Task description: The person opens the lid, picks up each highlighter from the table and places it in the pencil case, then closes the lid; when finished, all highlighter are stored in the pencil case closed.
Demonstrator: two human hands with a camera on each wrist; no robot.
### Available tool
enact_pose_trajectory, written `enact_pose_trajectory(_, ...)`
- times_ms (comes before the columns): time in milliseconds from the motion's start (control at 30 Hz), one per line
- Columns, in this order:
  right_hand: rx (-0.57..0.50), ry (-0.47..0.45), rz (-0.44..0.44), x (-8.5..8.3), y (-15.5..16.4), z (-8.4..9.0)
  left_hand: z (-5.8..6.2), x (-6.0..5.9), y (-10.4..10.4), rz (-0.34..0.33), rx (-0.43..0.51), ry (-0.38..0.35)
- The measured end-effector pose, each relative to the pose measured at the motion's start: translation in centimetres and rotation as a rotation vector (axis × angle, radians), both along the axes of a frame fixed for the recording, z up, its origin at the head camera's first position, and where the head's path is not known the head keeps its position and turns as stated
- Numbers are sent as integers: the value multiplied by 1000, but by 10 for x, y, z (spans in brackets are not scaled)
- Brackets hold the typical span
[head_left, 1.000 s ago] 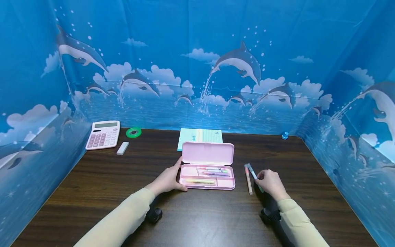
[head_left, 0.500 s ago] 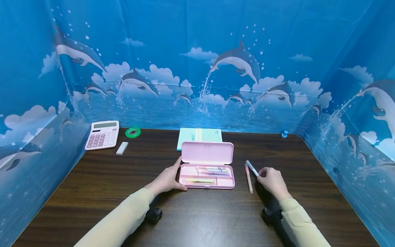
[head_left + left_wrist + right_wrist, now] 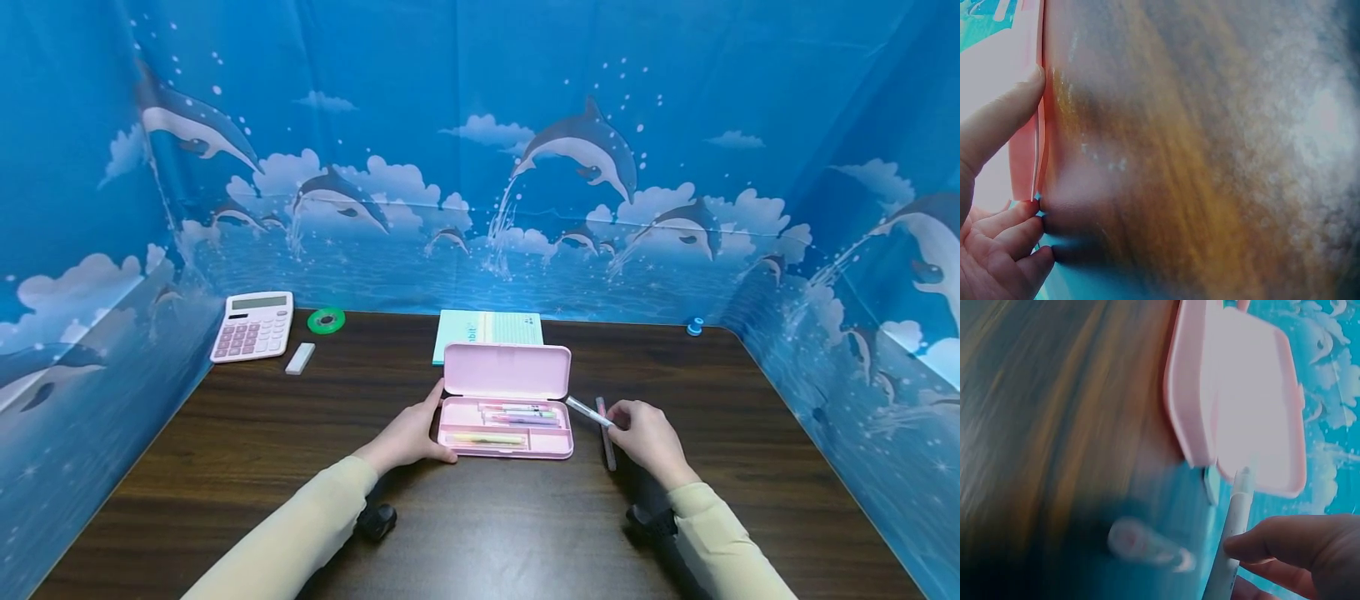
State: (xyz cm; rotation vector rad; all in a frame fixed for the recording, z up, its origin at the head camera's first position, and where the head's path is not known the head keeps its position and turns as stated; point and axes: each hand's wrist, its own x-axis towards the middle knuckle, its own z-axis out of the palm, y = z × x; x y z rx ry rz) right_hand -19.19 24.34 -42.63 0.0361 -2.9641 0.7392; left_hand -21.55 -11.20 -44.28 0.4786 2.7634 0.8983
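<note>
A pink pencil case (image 3: 506,372) lies with its lid raised in the middle of the table. My left hand (image 3: 405,435) holds the case's left end, its thumb (image 3: 1007,112) at the front edge and its fingers round the side. Several colored pens (image 3: 517,415) lie in the case's back compartment and yellowish ones (image 3: 487,439) in the front one. Between thumb and fingers, my right hand (image 3: 648,442) pinches a whitish capped pen (image 3: 587,411), whose tip points at the case's right side. Beneath it a second pen (image 3: 608,454) lies on the table, partly covered.
Behind the case lies a light green notebook (image 3: 487,326). At the back left are a calculator (image 3: 252,327), a green tape roll (image 3: 326,321) and a white eraser (image 3: 300,358). A small blue object (image 3: 695,326) stands back right, before the dolphin-print curtain.
My right hand has lifted the whitish pen off the table and carried it left, over the other pen and toward the case. The left hand stays at the case.
</note>
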Motion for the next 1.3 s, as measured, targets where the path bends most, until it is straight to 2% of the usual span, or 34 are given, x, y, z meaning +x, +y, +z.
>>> enact_pose_trajectory(300,-15,35,70,2,-31,7,-1,-1,0,1,9,1)
enact_pose_trajectory(600,0,115,147,-1,-61,4,1,0,0,0,13,5)
enact_pose_trajectory(1300,1,201,356,-6,-122,-5,0,-1,1,1,-2,-6)
